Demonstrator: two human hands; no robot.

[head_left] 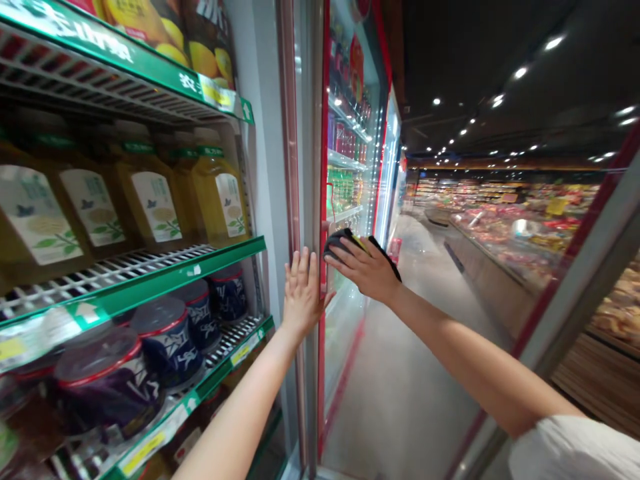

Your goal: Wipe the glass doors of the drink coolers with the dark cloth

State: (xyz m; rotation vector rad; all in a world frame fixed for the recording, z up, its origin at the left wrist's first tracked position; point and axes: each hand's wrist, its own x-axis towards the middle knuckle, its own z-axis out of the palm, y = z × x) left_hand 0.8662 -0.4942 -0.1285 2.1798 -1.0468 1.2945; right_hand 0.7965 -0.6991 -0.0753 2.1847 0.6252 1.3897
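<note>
Beside the shelves of a drinks cooler [263,140], two bare hands and one cloth. Left hand [301,293]: palm laid on the cooler's upright [311,133], fingers extended and together, grasping nothing; the flat placing suggests a brace for the reach. Right hand [367,267]: fingers spread over a dark cloth [345,235] with a yellow-green stripe, held beneath them rather than bunched in a fist, presumably so that it lies broad. Cloth: just right of the upright, at the height of the left fingertips, seemingly against clear door glass; whether it touches all along cannot be told. Slanting red-and-grey frame [590,267]: at right, behind the right arm, probably the edge of a door swung wide, giving both arms room. Bottles [220,200], yellow-green contents: upright in a row, labels outward, likely for reading from the front. Squat round containers [167,340], dark labels, red rims: one shelf lower, partly under the green shelf strip [220,253]. Fruit-printed packs [145,30]: top shelf, cut by the view. Further cooler [350,133]: beyond the upright, stocked. Display counter [500,260]: across the aisle, blurred.
</note>
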